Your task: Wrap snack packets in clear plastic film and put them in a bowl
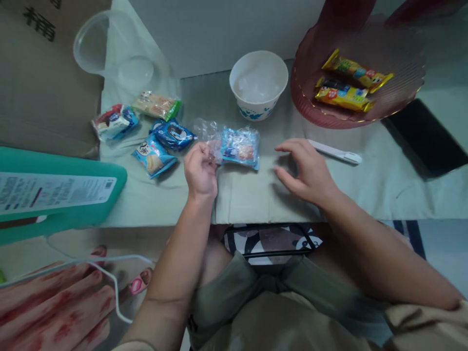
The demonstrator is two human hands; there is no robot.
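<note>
My left hand (201, 168) is closed in a pinch on the crinkled end of a clear plastic bag (209, 130). At the bag's right end lies a light-blue snack packet (239, 146); whether it sits inside the plastic I cannot tell. To the right, my right hand (305, 170) hovers over the cloth with thumb and fingers apart, holding nothing. A white plastic knife-like utensil (336, 152) lies just beyond it. Left of my left hand are a blue snack packet (173, 135), a light-blue one (153, 155), a green-ended one (156, 105) and a red-white-blue one (115, 122).
Behind the packet stands a white paper cup (259, 83). A pink fluted bowl (307, 105) holds yellow-wrapped snacks (356, 73). A black phone (427, 136) lies at right. A clear plastic tub (109, 44), a cardboard box (47, 97) and a green container (73, 170) stand left.
</note>
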